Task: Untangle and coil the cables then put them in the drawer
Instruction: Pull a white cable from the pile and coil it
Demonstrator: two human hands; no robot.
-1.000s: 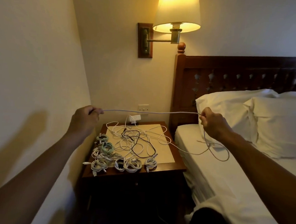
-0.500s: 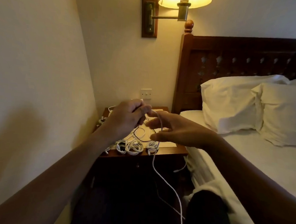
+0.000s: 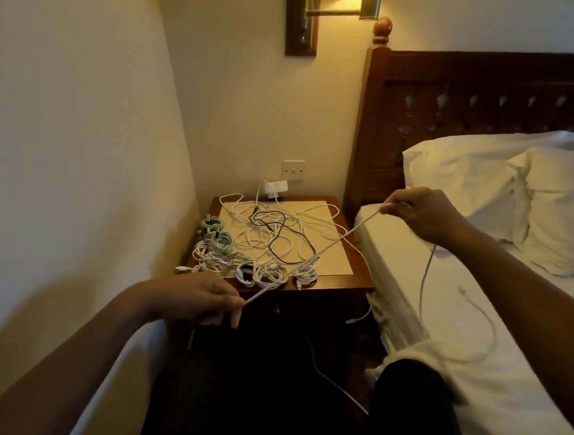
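**White cable** [image 3: 313, 260], in hand. It is drawn straight on a slant above the nightstand [image 3: 358, 282].
- The low end is pinched between the thumb and fingertips of the left hand [image 3: 205, 299], just in front of the nightstand.
- The high end is pinched in the curled fingers of the right hand [image 3: 422, 214], over the edge of the bed [image 3: 439, 325].
- The slack drops from the right hand and lies in a loose loop on the sheet.

**Coiled cables** [image 3: 269, 275]. Small bundles, white and pale green, are ranged along the front and left edges of the nightstand top.

**Tangle** [image 3: 298, 224]. Several white leads and one black cable [image 3: 279, 247] lie heaped and crossing on the beige mat [image 3: 333, 256] at the middle of the top. One white strand hangs over the right edge.

**Drawer** [image 3: 277, 309]. This is the dark front under the top. It looks closed, though the shadow makes that uncertain.

**Progress, as judged.**
- A good share of the cables is coiled, but none appears to be stowed.
- The cable in hand seems freed from the heap and is being straightened, ready for winding.
- Left to do: coil this cable, separate and coil the heap, open the drawer, and move every bundle inside.
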